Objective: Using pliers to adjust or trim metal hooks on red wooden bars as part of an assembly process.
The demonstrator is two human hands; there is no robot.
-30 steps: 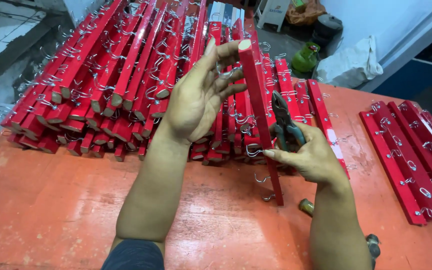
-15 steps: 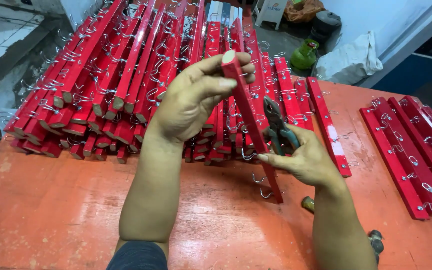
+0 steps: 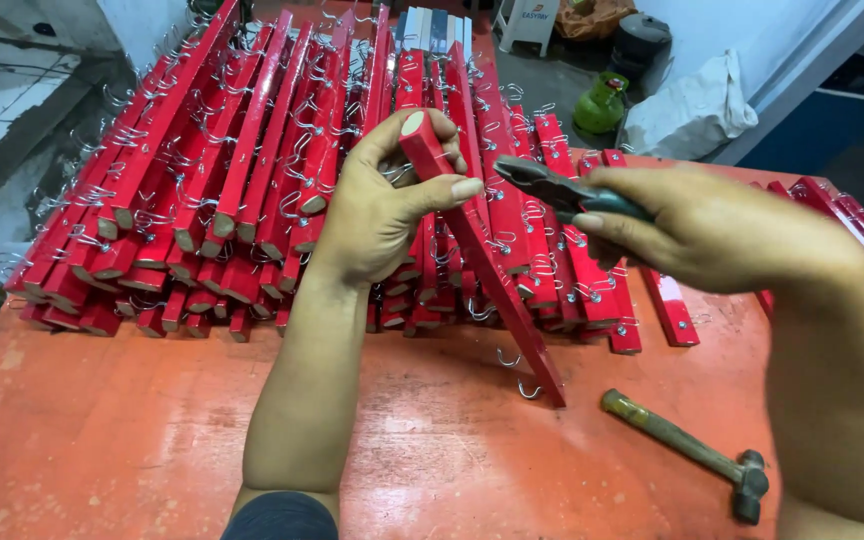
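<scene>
My left hand (image 3: 384, 205) grips the top end of a red wooden bar (image 3: 497, 285) fitted with metal hooks. The bar stands tilted, its lower end resting on the red table (image 3: 102, 430). My right hand (image 3: 712, 235) holds dark pliers (image 3: 552, 188), jaws pointing left toward the bar's upper part, just right of my left thumb. A large pile of the same red hooked bars (image 3: 242, 170) lies behind both hands.
A hammer (image 3: 687, 450) with a wooden handle lies on the table at the front right. More red bars (image 3: 852, 225) lie at the right edge. Beyond the table stand a green gas canister (image 3: 602, 103), a white sack (image 3: 687, 110) and a white stool (image 3: 530, 22).
My left hand has closed around the top of the bar. My right hand has risen from the bar's lower part, bringing the pliers up near the bar's top. The view has moved closer.
</scene>
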